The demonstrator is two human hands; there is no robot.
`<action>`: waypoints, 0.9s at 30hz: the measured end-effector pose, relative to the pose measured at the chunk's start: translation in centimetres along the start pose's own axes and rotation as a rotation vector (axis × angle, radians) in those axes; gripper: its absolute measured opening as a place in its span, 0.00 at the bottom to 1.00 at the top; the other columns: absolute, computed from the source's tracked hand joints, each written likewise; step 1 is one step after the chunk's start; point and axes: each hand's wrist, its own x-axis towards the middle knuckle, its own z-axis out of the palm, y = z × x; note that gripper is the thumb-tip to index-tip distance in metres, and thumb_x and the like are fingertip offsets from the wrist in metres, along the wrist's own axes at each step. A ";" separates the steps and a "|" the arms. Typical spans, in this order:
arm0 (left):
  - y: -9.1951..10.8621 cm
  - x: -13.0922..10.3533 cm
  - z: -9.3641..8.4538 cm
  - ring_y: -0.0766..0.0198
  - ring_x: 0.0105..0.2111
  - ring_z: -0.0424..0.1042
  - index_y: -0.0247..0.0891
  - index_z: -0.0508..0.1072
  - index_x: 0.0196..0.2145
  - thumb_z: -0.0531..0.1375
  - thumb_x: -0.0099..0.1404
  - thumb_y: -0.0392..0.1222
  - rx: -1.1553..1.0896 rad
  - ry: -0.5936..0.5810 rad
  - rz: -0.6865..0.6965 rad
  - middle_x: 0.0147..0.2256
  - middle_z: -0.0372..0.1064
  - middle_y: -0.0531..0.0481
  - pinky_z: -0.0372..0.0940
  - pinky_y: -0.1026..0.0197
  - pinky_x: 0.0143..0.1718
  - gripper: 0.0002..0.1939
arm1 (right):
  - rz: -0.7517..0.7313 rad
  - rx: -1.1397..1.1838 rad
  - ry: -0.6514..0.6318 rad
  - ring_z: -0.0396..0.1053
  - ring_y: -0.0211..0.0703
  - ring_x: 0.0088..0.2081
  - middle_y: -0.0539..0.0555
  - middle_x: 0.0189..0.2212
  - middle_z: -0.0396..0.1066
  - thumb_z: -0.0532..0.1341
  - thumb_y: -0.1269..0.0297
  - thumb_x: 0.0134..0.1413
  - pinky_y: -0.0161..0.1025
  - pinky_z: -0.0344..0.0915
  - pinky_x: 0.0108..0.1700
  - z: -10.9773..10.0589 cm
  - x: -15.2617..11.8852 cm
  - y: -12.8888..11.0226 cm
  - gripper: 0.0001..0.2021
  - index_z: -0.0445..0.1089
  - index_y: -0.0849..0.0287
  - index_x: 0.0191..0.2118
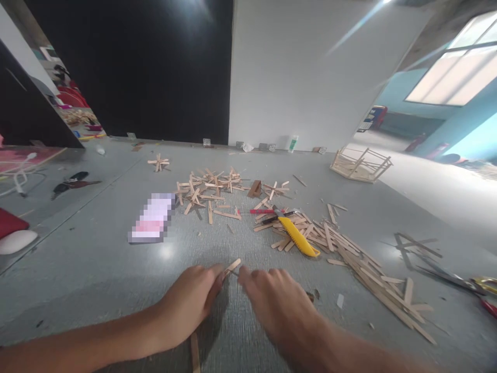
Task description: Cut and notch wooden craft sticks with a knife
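Note:
Near the front centre of the grey table, my left hand (196,295) is closed round a small wooden stick (233,266), whose rounded tip sticks out past the thumb. Just to its right, my right hand (274,298) is closed, its fingertips close to that stick. A thin dark piece shows between the two hands, too small and blurred to name. Below my left wrist another wooden strip (194,352) lies on the table. Beyond the hands lies a yellow utility knife (298,235) on a heap of loose sticks (324,235).
A phone-like object (152,217) with a blurred screen lies at left. Star-shaped stick pieces (194,191) are heaped at centre. Scissors (452,277) lie at far right, a stick frame (363,166) stands behind, and black and white panels (291,77) close off the back.

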 end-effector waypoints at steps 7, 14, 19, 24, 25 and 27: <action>-0.2 0.0 0.2 0.62 0.23 0.66 0.39 0.70 0.32 0.44 0.78 0.41 0.043 -0.006 -0.019 0.24 0.71 0.50 0.48 0.60 0.27 0.20 | 0.036 0.028 0.016 0.79 0.50 0.32 0.57 0.31 0.79 0.55 0.81 0.63 0.39 0.61 0.29 -0.3 0.1 0.6 0.12 0.73 0.63 0.44; -0.7 0.3 0.4 0.61 0.25 0.67 0.41 0.68 0.33 0.44 0.78 0.44 -0.057 0.018 -0.040 0.26 0.71 0.51 0.52 0.60 0.29 0.19 | -0.015 0.058 0.046 0.76 0.47 0.30 0.58 0.33 0.79 0.56 0.83 0.59 0.39 0.58 0.28 0.2 -0.1 0.2 0.13 0.71 0.63 0.45; -0.5 -0.4 0.6 0.64 0.20 0.63 0.43 0.64 0.35 0.42 0.79 0.44 -0.103 0.174 -0.059 0.22 0.64 0.57 0.54 0.62 0.25 0.16 | -0.036 0.120 0.129 0.73 0.44 0.31 0.55 0.36 0.75 0.54 0.84 0.58 0.38 0.58 0.28 1.6 0.5 0.5 0.12 0.67 0.61 0.40; 0.2 -2.3 -0.8 0.64 0.17 0.65 0.44 0.68 0.40 0.45 0.81 0.41 0.212 0.464 0.213 0.19 0.64 0.59 0.58 0.61 0.22 0.14 | -0.280 0.344 0.567 0.69 0.43 0.34 0.56 0.37 0.71 0.47 0.83 0.64 0.37 0.65 0.36 4.0 0.6 1.1 0.15 0.61 0.62 0.50; 0.3 -2.7 -1.2 0.64 0.18 0.68 0.43 0.69 0.43 0.45 0.80 0.39 0.288 0.506 0.299 0.20 0.67 0.57 0.61 0.61 0.24 0.14 | -0.313 0.370 0.629 0.69 0.43 0.34 0.55 0.36 0.71 0.46 0.83 0.66 0.37 0.66 0.36 4.4 0.6 1.1 0.16 0.60 0.62 0.52; 0.5 -3.1 -1.9 0.62 0.23 0.73 0.40 0.70 0.51 0.47 0.79 0.34 0.442 0.573 0.464 0.25 0.74 0.53 0.65 0.60 0.26 0.13 | -0.354 0.399 0.697 0.68 0.43 0.33 0.54 0.35 0.70 0.45 0.83 0.65 0.37 0.66 0.35 4.7 0.5 1.1 0.16 0.59 0.60 0.52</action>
